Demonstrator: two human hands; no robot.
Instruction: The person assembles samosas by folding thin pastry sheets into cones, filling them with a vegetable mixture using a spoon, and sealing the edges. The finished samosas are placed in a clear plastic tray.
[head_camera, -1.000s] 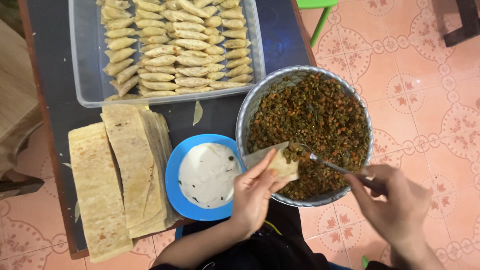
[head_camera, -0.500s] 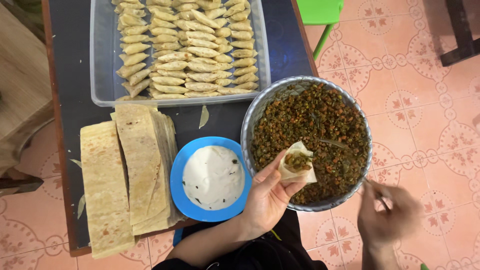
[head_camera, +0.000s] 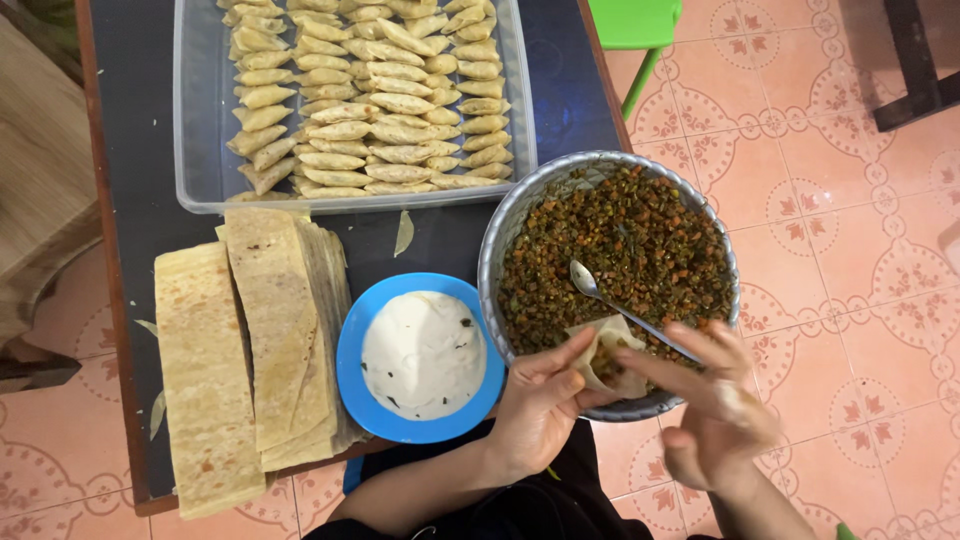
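Note:
My left hand (head_camera: 540, 400) holds a filled pastry cone (head_camera: 610, 352) over the near rim of a metal bowl (head_camera: 492, 262). The bowl is full of brown-green minced filling (head_camera: 640, 235). My right hand (head_camera: 718, 405) is blurred, its fingers spread and its index finger reaching to the cone's edge. A metal spoon (head_camera: 585, 280) lies in the filling, with its handle running toward my right fingers. I cannot tell whether they touch it.
A blue plate (head_camera: 350, 345) of white paste (head_camera: 422, 352) sits left of the bowl. Stacks of pastry strips (head_camera: 268, 330) lie further left on the dark table (head_camera: 135, 150). A clear tray (head_camera: 185, 120) of several folded pastries (head_camera: 370, 95) stands behind. A green chair (head_camera: 635, 20) is on the tiled floor.
My right hand has come back from the lower right to the cone held in my left hand. The spoon now lies in the filling. The cone stays low over the bowl's near rim.

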